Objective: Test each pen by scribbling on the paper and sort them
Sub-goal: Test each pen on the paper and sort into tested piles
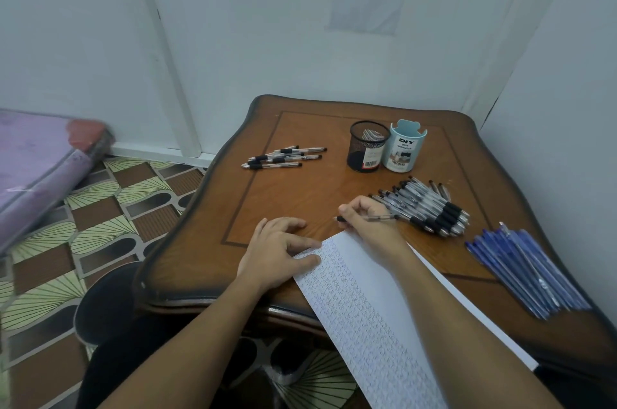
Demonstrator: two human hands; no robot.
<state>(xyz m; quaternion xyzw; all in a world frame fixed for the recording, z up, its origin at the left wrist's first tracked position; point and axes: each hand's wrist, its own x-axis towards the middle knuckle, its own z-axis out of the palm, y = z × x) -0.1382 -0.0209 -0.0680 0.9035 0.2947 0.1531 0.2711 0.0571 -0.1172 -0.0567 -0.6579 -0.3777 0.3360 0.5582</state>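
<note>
Nearest me, the paper (367, 301) hangs over the near edge of the counter (300, 194), with rows of scribbles covering its left part. My left hand (277, 255) lies flat, fingers spread, on the sheet's far left corner, I judge to pin it against the drag of writing. My right hand (367, 221) pinches one clear pen (377, 217), held almost level, its tip just past the paper's top edge. The big pile of black-grip pens (430, 204) lies just beside that hand, likely untested stock kept within reach. A smaller group of pens (283, 156) lies well apart at far left and the blue pens (524, 268) lie at right, probably the sorted lots.
</note>
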